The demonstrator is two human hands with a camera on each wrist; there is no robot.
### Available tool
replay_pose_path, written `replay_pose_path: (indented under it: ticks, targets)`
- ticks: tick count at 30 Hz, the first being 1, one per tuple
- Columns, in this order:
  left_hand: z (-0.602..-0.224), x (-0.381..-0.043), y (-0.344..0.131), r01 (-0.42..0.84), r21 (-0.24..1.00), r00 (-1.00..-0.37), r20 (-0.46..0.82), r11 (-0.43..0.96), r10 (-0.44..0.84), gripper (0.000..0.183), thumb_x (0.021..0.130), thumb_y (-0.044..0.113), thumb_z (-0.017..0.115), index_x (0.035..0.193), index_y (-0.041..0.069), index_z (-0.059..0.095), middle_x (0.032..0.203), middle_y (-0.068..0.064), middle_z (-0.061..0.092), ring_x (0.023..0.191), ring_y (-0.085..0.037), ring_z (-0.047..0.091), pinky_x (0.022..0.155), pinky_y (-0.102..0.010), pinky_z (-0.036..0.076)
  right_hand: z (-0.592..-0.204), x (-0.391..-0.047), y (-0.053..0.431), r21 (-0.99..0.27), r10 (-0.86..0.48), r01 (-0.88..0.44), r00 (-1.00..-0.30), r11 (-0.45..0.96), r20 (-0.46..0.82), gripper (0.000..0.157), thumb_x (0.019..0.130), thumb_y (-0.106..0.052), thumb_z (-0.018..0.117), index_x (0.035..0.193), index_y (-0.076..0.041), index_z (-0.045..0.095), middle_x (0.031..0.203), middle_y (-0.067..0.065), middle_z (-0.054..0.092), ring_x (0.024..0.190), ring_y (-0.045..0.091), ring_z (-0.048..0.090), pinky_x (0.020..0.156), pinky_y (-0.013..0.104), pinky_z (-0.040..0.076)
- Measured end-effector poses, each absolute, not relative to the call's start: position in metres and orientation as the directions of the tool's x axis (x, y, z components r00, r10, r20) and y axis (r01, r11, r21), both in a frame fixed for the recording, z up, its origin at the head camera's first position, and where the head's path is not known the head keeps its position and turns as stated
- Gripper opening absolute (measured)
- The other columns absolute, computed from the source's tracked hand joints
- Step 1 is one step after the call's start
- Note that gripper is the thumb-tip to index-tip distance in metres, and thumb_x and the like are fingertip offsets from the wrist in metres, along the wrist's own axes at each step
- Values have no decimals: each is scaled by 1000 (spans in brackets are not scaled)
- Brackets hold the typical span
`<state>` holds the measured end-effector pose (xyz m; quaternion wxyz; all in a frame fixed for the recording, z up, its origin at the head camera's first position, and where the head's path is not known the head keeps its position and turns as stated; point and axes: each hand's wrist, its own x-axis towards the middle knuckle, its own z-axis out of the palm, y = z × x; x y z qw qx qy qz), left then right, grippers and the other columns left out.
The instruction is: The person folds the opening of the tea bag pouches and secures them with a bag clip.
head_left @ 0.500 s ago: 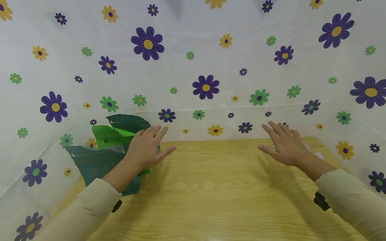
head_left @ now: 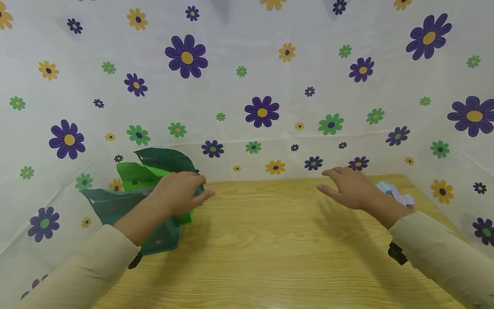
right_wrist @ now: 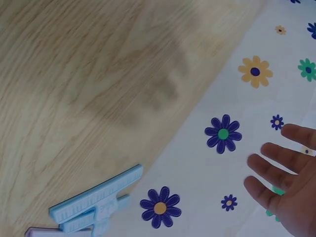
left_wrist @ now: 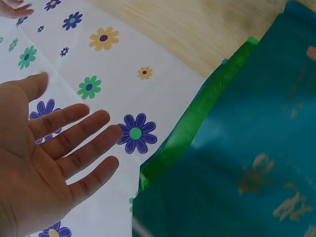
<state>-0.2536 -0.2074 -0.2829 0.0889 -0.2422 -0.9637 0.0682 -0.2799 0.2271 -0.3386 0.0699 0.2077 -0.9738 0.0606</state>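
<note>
My left hand (head_left: 175, 193) hovers in front of the standing pouches at the left, its fingers spread and nothing in them in the left wrist view. Nearest the front is a teal pouch (head_left: 166, 236), shown large in the left wrist view with pale lettering. Behind it come a bright green pouch (head_left: 133, 177) and a dark green pouch (head_left: 166, 156), both partly hidden. Over the right half of the table my right hand (head_left: 353, 189) is held in the air with loose, extended fingers. Beyond it lie a light blue plastic piece (right_wrist: 101, 197) and a lilac piece (right_wrist: 57, 232).
A wood-grain table (head_left: 254, 249) spreads beneath both hands. White cloth (head_left: 231, 90) printed with purple, yellow and green flowers rises behind the table and along both sides. The pouches stand by the left edge, the small plastic pieces near the right back corner.
Both hands have shifted left and their fingers have dipped. The right hand now uncovers more of the blue and lilac pieces. The pouches stay in place.
</note>
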Motion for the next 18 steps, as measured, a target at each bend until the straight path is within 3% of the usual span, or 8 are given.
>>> replay_pose_path:
  ticks: [11, 18]
  targets:
    - [-261, -253, -219, 419, -133, -908, -37, 898, 418, 44, 99, 46, 58, 119, 8, 68, 109, -11, 72, 91, -26, 69, 67, -43, 57, -326, -281, 200, -73, -458, -462, -887, 884, 61, 49, 103, -43, 49, 129, -4, 62, 125, 17, 67, 117, 37, 63, 96, 55, 50]
    - [-249, -253, -232, 391, -149, -920, -67, 908, 385, 38, 98, 43, 60, 113, 10, 69, 97, -7, 71, 79, -20, 64, 65, -43, 55, -326, -284, 181, -72, -535, -542, -839, 837, 99, 43, 103, -38, 52, 125, -3, 64, 120, 16, 69, 110, 34, 66, 94, 51, 52]
